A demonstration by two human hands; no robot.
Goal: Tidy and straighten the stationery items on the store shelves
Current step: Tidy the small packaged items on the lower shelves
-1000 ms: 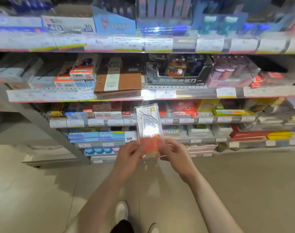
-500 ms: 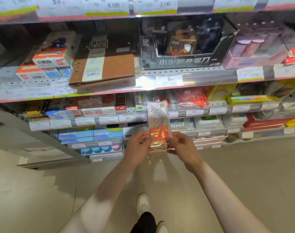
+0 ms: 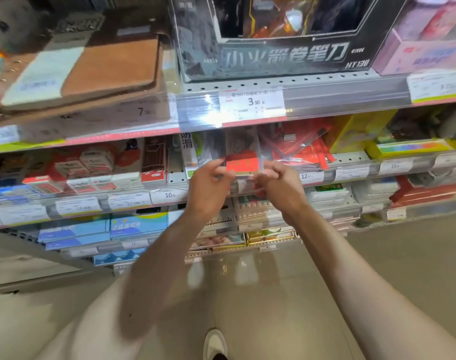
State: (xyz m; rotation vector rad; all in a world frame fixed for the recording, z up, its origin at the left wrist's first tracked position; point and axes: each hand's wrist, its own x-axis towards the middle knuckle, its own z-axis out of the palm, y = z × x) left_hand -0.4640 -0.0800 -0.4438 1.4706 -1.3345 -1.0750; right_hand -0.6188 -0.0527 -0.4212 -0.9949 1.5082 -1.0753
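Your fingers (image 3: 223, 169) were pinched shut on the lower corners of a clear plastic packet (image 3: 241, 158) with a red card inside, your left hand (image 3: 208, 183) on its left corner and your right hand (image 3: 279, 181) on its right. Half a second before, you held that packet out in the open in front of the shelves; now you had pushed it forward so its top sat under the lip of the shelf (image 3: 325, 100) with the 3.50 price tag (image 3: 253, 103), in among the goods on the row below. You had also stepped closer, so the shelves filled far more of the view. That suggests the packet was going back into its slot, just left of the loose pile of red packets (image 3: 303, 149) and right of the white box (image 3: 193, 152) with green print, but it was not yet let go.

The upper half of the packet was hidden behind the glare on the price strip, so you could not tell whether it sat straight or leaned. Your fingertips blurred into the plastic. The brown notebooks (image 3: 104, 66) at far left were smeared, and the black display box (image 3: 286, 55) above was cut off at the top
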